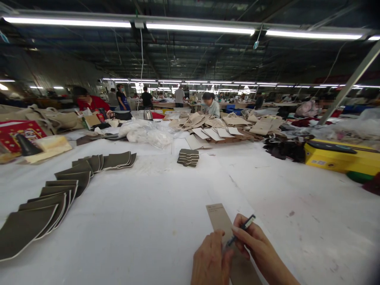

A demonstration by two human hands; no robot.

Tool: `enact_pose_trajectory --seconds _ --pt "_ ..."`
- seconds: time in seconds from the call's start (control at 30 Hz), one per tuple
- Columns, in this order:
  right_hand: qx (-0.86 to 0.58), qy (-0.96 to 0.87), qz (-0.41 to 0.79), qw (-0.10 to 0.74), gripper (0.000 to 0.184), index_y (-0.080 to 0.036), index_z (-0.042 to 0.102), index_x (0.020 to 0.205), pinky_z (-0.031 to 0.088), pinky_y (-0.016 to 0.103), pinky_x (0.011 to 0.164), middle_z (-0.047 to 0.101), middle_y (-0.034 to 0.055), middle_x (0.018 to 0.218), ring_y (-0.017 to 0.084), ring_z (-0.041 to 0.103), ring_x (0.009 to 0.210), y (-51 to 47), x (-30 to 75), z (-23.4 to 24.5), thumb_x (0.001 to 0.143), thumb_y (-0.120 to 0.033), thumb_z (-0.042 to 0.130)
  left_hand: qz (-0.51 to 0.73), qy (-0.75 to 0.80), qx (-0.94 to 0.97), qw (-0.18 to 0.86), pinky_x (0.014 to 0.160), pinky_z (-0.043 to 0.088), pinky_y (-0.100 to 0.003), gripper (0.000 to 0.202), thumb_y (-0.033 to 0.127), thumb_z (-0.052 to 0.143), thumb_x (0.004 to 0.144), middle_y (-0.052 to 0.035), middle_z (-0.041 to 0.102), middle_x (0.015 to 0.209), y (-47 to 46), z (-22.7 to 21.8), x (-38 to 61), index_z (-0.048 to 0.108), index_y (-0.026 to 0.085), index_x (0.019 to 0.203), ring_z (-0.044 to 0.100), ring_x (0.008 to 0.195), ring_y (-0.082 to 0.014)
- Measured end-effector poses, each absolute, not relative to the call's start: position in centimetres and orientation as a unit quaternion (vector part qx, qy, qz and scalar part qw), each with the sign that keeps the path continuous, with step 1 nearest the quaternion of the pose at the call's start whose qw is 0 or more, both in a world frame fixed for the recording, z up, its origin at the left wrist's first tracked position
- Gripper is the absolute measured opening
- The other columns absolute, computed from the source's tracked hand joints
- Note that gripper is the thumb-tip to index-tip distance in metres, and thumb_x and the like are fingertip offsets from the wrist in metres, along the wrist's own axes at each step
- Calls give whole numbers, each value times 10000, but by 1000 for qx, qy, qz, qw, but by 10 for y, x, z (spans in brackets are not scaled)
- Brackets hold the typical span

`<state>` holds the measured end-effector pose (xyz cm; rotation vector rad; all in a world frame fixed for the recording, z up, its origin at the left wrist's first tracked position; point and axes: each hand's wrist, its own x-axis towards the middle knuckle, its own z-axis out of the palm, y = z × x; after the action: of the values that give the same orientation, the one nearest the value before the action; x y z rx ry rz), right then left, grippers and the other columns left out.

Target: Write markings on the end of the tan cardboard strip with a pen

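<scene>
A long, narrow beige strip (221,217) with small dark writing at its far end lies on the white table, pointing away from me. Bent over the strip's left edge, my left hand (209,257) is closed and holds it against the table. My right hand (257,243) is closed around a dark pen (248,223) with a pale label on its barrel. The pen slants down to the left, its lower end over the strip near my left thumb. Whether the tip touches the strip I cannot tell, since it is blurred and close to my fingers.
Dark olive pieces with pale edges (28,225) fan out along the left. A small stack of similar pieces (189,157) sits mid-table. Farther back are beige bag parts (196,119), clear plastic (148,132) and a yellow box (329,156). Several people work beyond.
</scene>
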<state>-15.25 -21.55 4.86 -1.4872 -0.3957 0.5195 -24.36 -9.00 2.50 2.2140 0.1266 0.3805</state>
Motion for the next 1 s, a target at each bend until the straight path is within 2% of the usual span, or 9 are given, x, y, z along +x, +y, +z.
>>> enact_pose_trajectory --seconds 0.1,0.17,0.3,0.43,0.53,0.63,0.77,0.87,1.0 --pt "-670 -172 216 689 434 -209 455 731 243 208 413 416 -77 529 90 354 450 -215 -151 51 787 -573 684 93 20 900 425 842 487 -383 251 219 460 895 -90 635 1023 -90 24 -242 609 186 1095 589 961 -244" --pt "-675 -161 175 698 384 -213 483 777 275 216 436 416 -76 543 100 365 477 -220 -145 56 821 -552 659 89 21 908 408 916 474 -413 359 209 541 852 -115 614 1134 -90 21 -241 581 171 1207 557 1050 -268" --pt "-737 -161 65 653 319 -234 535 1017 427 280 631 591 -20 728 152 523 609 -238 -135 60 914 -536 531 108 25 930 351 1067 365 -547 643 275 753 708 -148 504 1380 -93 0 -240 546 185 1310 410 1272 -382" --pt "-862 -214 50 457 226 -255 531 998 438 365 791 642 41 922 242 605 835 -250 -147 38 923 -449 444 117 6 944 309 1062 363 -590 583 261 728 726 -156 510 1387 -95 -18 -239 577 185 1284 408 1287 -406" --pt "-933 -225 31 278 200 -242 543 928 418 422 789 637 87 940 316 592 912 -243 -170 22 813 -404 532 106 3 947 304 1065 371 -540 533 100 525 780 -131 523 1383 -91 -14 -238 554 175 1307 421 1285 -357" --pt "-962 -209 10 174 280 -231 543 926 405 454 787 633 118 955 362 572 946 -228 -189 20 718 -404 614 74 -2 936 344 1077 359 -478 646 15 435 700 -100 543 1364 -85 1 -238 537 167 1320 429 1266 -310" --pt "-970 -170 25 170 318 -233 502 938 389 446 792 621 121 965 367 561 982 -210 -189 33 660 -323 629 85 20 920 383 1036 372 -432 609 9 429 651 -87 602 1255 -82 18 -240 602 161 1214 478 1167 -280" --pt "-970 -127 50 201 342 -229 446 870 398 403 711 602 121 881 361 581 889 -204 -181 43 590 -280 634 93 17 914 394 992 395 -415 535 23 422 673 -93 621 1184 -82 23 -241 619 151 1154 497 1112 -274" --pt "-953 -129 54 268 343 -240 390 893 422 338 650 610 71 841 276 612 769 -206 -177 46 620 -272 595 98 12 918 383 991 399 -404 460 47 392 759 -109 604 1215 -82 24 -241 620 150 1146 497 1120 -268"
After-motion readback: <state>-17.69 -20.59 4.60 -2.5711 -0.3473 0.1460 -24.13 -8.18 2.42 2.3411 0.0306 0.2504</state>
